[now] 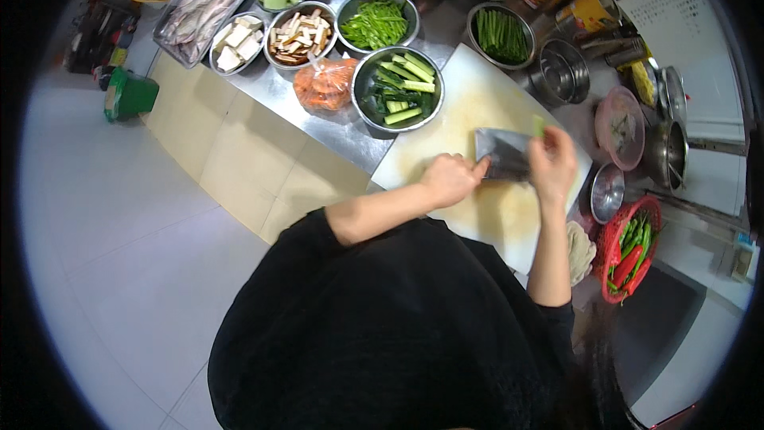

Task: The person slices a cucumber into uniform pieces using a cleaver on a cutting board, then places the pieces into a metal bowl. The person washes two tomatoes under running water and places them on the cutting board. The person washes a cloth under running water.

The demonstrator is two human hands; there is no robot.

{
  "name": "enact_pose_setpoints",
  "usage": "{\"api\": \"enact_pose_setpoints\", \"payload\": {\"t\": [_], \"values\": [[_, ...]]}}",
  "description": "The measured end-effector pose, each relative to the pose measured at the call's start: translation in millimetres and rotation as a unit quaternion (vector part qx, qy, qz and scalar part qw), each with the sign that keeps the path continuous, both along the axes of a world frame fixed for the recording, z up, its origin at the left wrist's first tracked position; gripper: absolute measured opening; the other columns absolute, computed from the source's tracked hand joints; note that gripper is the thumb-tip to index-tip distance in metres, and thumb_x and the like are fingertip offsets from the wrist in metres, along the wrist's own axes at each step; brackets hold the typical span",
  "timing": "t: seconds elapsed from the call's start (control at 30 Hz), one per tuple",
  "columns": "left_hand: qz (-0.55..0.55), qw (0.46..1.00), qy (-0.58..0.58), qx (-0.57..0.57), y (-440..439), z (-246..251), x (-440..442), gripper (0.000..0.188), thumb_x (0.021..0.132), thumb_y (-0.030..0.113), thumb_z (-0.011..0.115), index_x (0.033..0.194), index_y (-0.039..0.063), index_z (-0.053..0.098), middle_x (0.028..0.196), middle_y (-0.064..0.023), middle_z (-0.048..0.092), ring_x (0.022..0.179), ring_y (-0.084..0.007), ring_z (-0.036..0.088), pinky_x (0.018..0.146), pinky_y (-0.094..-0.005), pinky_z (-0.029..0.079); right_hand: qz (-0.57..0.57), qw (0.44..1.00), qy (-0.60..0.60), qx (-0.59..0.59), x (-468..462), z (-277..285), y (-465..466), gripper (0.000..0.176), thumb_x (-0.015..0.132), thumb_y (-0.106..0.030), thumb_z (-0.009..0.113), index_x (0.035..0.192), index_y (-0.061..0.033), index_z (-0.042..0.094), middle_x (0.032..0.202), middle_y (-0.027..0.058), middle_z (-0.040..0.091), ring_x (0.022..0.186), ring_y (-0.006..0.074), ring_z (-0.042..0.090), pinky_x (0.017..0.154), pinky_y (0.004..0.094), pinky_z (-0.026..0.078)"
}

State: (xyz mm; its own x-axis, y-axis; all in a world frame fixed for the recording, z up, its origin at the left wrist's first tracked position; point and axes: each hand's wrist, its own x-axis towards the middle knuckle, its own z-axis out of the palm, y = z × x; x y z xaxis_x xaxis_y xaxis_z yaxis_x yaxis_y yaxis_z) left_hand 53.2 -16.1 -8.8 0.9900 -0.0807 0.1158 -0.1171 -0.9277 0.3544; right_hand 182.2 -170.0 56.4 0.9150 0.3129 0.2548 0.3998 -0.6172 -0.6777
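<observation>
My left hand [452, 180] is closed around the handle of a cleaver, its index finger stretched along the wide dark blade [506, 152]. The blade is over a white, yellow-stained cutting board [504, 215]. At the blade's far end is my right hand [552, 167], blurred, with a small light-green vegetable piece [539, 125] at its fingertips. Part of the blade is hidden behind that hand. Beside the board's upper left edge, a steel bowl [399, 128] holds cut cucumber sticks [419, 86].
Leftward stand a bag of orange shrimp-like food [324, 85], a bowl of shredded greens [375, 25] and a tray of fish [200, 15]. Right of the board are a small steel bowl [607, 192], a cloth [579, 251] and a red basket [606, 251] of peppers. Stacked steel bowls [561, 74] stand behind.
</observation>
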Motion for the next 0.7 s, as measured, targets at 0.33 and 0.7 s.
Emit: {"api": "enact_pose_setpoints", "payload": {"t": [0.33, 0.7], "values": [[0.424, 0.628, 0.082, -0.648, 118.3, -0.7, -69.6, 0.041, 0.099, 0.029, 0.060, 0.123, -0.003, 0.048, 0.095, -0.0135, 0.064, 0.073, -0.0184, 0.067, 0.063, -0.0303, 0.057, 0.296, 0.948, -0.089, -0.079, -34.3, -72.1, 204.0, 0.061, 0.089, -0.038, 0.068, 0.138, -0.0062, 0.050, 0.143, 0.0233, 0.044, 0.135, 0.0412, 0.039, 0.113, 0.0497, 0.031], [0.348, 0.584, 0.086, -0.728, 152.2, 13.6, -38.4, 0.023, 0.098, 0.004, 0.042, 0.120, -0.003, 0.044, 0.100, -0.0199, 0.065, 0.068, -0.0245, 0.070, 0.058, -0.0295, 0.060, 0.258, 0.952, -0.165, 0.011, -14.4, -52.6, 174.8, 0.047, 0.088, -0.026, 0.069, 0.131, -0.0112, 0.058, 0.134, 0.0161, 0.055, 0.124, 0.0374, 0.053, 0.106, 0.0462, 0.042]]}}
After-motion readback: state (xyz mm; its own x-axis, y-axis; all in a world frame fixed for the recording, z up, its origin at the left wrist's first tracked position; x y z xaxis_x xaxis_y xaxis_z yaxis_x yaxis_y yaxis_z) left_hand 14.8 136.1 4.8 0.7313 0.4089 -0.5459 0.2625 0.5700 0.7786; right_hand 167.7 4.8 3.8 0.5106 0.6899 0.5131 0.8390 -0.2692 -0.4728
